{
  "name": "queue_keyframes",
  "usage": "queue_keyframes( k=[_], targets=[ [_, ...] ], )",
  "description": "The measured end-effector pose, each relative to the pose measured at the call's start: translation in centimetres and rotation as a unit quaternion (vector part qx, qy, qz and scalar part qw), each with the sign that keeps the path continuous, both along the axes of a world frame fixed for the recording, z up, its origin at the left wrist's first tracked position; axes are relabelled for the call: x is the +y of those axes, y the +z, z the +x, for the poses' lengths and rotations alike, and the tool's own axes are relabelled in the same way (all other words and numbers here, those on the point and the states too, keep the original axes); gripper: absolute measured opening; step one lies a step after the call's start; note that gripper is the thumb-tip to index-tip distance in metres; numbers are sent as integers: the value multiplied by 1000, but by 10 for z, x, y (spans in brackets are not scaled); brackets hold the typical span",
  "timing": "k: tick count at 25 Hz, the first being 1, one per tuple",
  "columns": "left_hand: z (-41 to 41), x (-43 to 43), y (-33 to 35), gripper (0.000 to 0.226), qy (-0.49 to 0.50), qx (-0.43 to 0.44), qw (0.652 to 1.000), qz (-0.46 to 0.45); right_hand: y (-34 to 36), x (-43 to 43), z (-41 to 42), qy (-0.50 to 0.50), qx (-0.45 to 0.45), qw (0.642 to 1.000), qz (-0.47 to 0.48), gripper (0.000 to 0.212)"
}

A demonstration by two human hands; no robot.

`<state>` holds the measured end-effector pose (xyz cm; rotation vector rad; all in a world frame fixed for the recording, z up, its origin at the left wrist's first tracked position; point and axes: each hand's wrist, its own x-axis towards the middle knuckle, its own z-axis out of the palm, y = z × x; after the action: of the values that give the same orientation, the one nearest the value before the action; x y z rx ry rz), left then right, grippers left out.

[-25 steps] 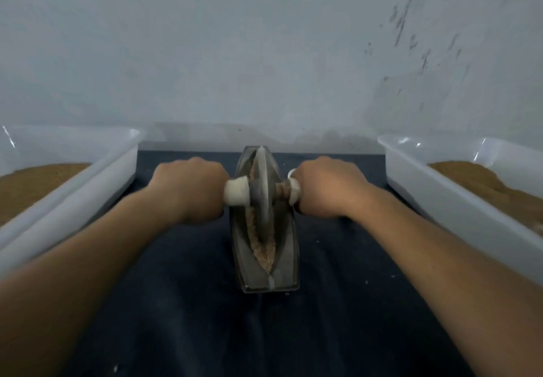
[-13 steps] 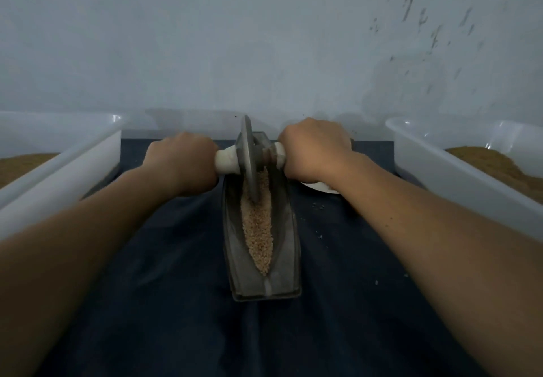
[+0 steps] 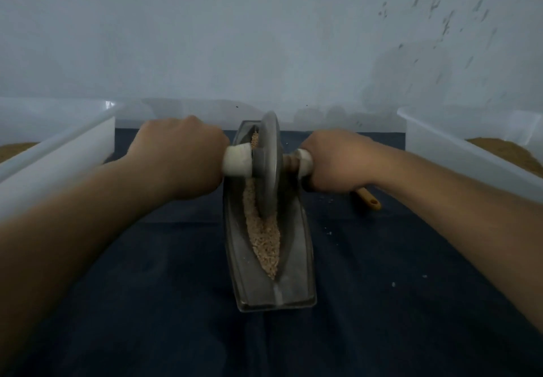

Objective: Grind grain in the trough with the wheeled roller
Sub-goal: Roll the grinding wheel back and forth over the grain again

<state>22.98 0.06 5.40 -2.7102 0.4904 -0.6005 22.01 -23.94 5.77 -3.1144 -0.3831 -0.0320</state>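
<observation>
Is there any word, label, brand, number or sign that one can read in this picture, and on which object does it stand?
None: no text can be read anywhere in this view.
Roller: plain metal wheel and white handles, no marking seen.
Trough: no label or stamp visible.
Left tub and right tub: plain white, no print.
Wall: only dark specks, which are not writing.

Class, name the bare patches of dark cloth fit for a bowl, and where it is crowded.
Bare: dark blue cloth on both sides of the grey metal trough, near end. Crowded: far end, where left hand and right hand grip the wheeled roller, yellow handle beside.
</observation>
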Motion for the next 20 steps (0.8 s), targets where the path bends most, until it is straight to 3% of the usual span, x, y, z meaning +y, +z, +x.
queue_keyframes(
  k=[4, 8, 12, 15, 20],
  targets=[
    [42, -22, 13, 16, 28, -20, 999, 10, -20, 3, 37, -66, -161, 984, 30, 22],
    [31, -18, 13, 18, 4, -11, 1000, 9, -26, 6, 15, -53, -205, 977, 17, 25],
    [-19, 10, -3, 19, -36, -6, 999, 27, -7, 2, -38, -3, -123, 992, -32, 18],
    [-36, 28, -7, 25, -67, -52, 996, 31, 2, -3, -60, 8, -96, 995, -37, 12],
    [12, 9, -16, 17, -13, -67, 998, 0, -1, 9, 6, -15, -98, 994, -47, 10]
  ],
)
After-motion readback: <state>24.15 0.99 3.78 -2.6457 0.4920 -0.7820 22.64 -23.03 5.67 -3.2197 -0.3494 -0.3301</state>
